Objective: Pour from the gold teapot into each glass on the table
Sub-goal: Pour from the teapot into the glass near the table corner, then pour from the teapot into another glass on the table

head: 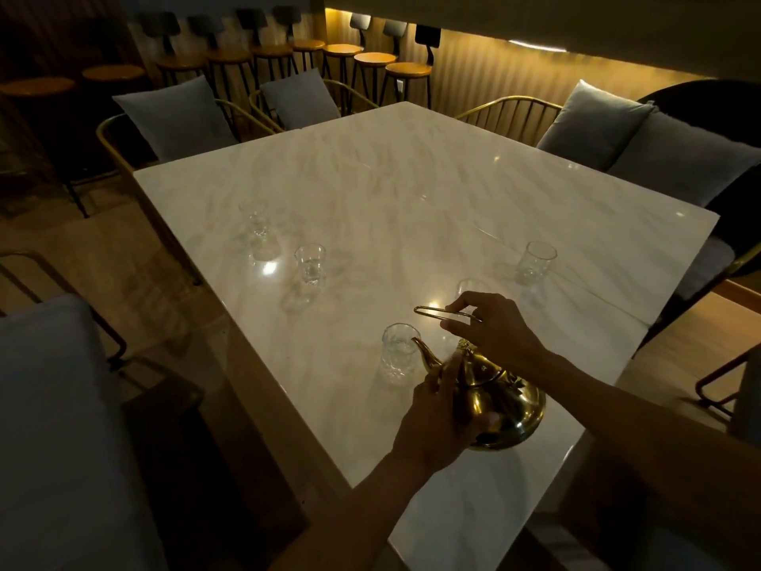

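Note:
The gold teapot (504, 401) is near the front of the white marble table (412, 191), tilted left with its spout at the rim of the nearest glass (398, 354). My right hand (494, 327) grips the teapot's thin wire handle from above. My left hand (436, 422) cups the pot's left side below the spout. Several clear glasses stand on the table: one at the far left (257, 222), one in the middle left (311, 263), one on the right (534, 261), and one (467, 284) mostly hidden behind my right hand.
Gold-framed chairs with grey cushions (181, 117) ring the table's far and right sides. A grey seat (61, 405) stands close on my left. A row of wooden bar stools (370, 59) lines the back wall. The room is dim.

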